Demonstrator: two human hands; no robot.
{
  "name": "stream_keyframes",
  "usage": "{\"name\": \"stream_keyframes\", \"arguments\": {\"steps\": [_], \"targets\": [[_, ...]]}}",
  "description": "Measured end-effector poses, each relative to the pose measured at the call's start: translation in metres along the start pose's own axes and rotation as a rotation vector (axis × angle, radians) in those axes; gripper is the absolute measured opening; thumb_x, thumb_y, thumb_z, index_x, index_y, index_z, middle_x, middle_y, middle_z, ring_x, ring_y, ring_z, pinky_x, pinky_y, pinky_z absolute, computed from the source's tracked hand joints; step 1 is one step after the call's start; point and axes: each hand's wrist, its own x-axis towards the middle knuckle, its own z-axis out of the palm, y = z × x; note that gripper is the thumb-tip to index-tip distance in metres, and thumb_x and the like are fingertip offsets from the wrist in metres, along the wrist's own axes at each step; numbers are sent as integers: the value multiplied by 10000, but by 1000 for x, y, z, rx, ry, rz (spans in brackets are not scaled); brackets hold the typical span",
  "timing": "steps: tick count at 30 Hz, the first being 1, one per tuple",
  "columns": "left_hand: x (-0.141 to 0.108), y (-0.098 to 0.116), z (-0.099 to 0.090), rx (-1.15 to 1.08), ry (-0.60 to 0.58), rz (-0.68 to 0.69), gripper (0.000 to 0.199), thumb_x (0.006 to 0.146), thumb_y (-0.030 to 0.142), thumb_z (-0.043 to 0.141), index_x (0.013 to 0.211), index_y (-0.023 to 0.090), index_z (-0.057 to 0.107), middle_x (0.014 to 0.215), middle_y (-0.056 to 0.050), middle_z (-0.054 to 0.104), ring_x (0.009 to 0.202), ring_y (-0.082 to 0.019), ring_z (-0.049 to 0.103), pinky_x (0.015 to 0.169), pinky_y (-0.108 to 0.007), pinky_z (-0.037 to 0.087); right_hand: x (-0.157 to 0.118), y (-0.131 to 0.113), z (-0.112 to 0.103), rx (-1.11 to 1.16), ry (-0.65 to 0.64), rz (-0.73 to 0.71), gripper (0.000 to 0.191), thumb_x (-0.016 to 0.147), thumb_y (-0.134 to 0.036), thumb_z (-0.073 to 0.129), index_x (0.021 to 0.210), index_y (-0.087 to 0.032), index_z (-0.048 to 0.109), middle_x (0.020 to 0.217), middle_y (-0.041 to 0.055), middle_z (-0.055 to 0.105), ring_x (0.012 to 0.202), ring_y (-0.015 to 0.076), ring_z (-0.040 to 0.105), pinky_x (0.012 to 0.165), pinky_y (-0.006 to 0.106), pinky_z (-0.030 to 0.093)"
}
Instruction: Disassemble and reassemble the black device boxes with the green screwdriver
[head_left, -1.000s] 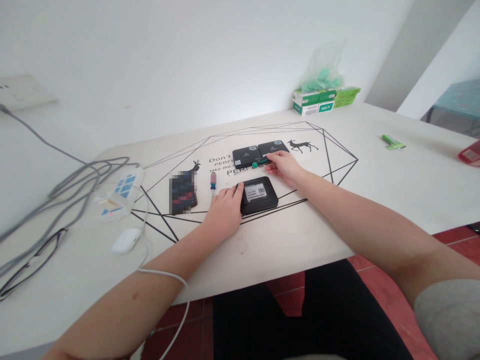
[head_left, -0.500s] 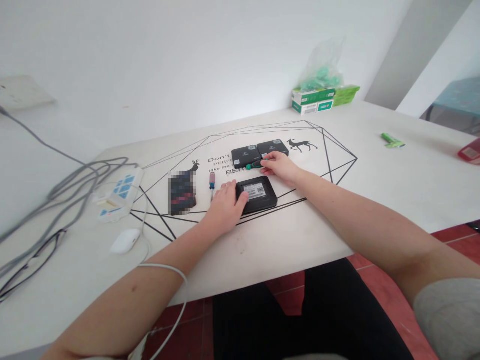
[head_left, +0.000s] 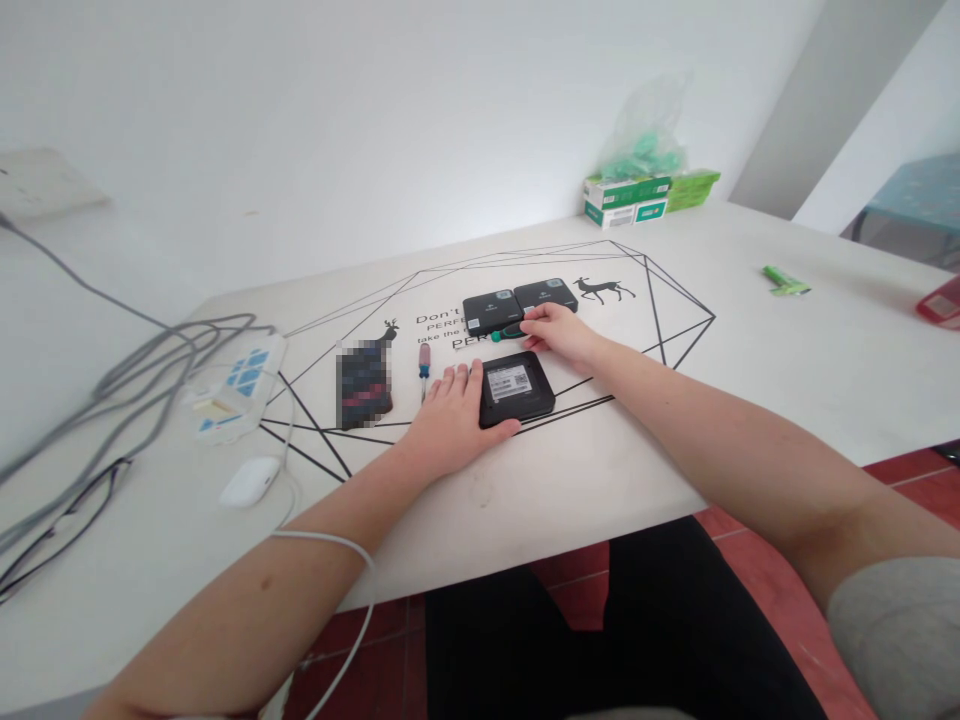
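Observation:
A black square box (head_left: 517, 387) with a white label lies label up on the table. My left hand (head_left: 454, 415) rests flat at its left side, fingers stretched out, thumb along the near edge. My right hand (head_left: 555, 332) is closed around a green and black screwdriver (head_left: 508, 332), just beyond the box. Behind it, two similar black boxes, a left one (head_left: 489, 311) and a right one (head_left: 545, 293), lie side by side. A screwdriver with a red and blue handle (head_left: 424, 360) lies left of my left hand, its tip partly hidden by the fingers.
A pixelated dark object (head_left: 364, 385) lies to the left, near a power strip (head_left: 244, 385), grey cables, a white case (head_left: 250, 481) and glasses (head_left: 67, 525). Green and white boxes (head_left: 626, 200) stand against the wall. A green wrapper (head_left: 786, 281) lies right. A white cable crosses my left forearm.
The thumb of my left hand has moved from the top of the labelled box down to its near edge, and the fingers have straightened. My right hand has barely shifted.

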Motion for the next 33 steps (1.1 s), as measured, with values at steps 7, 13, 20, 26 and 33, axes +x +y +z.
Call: {"name": "stream_keyframes", "arguments": {"steps": [7,13,20,26,33], "targets": [[1,0,3,-50,3,-24,1124,920,797,505,1674,26,190,1743,-281,258,1622,-464,243,1288,-563,268,2,-4,-4,162,71,46,168,1017,-139,591,858,-188,571,687,-2,664,548,95,629,484,187,521],[1,-1,6,-72,14,-31,1123,913,795,520,1675,39,189,1749,-274,245,1632,-456,217,1301,-568,243,6,-8,-11,261,100,103,232,1056,-232,521,834,-189,576,648,8,661,495,86,553,464,180,484],[1,-1,7,-98,-4,-47,1124,914,786,523,1683,46,173,1754,-265,237,1642,-451,184,1305,-574,223,-3,-13,-8,199,-57,101,277,1023,-185,587,747,-173,599,577,20,654,458,88,536,435,179,447],[1,0,6,-109,3,-25,1097,916,790,509,1692,92,172,1759,-239,246,1642,-450,187,1299,-599,224,-9,-13,-4,125,-115,59,295,1010,-162,636,719,-178,588,579,9,662,438,76,515,425,173,445],[1,1,5,-102,-5,-29,1089,922,778,516,1695,94,169,1764,-236,235,1640,-455,187,1302,-597,221,-7,-11,-3,77,-133,41,285,1005,-191,676,727,-169,615,589,5,669,439,66,510,425,174,426]]}}
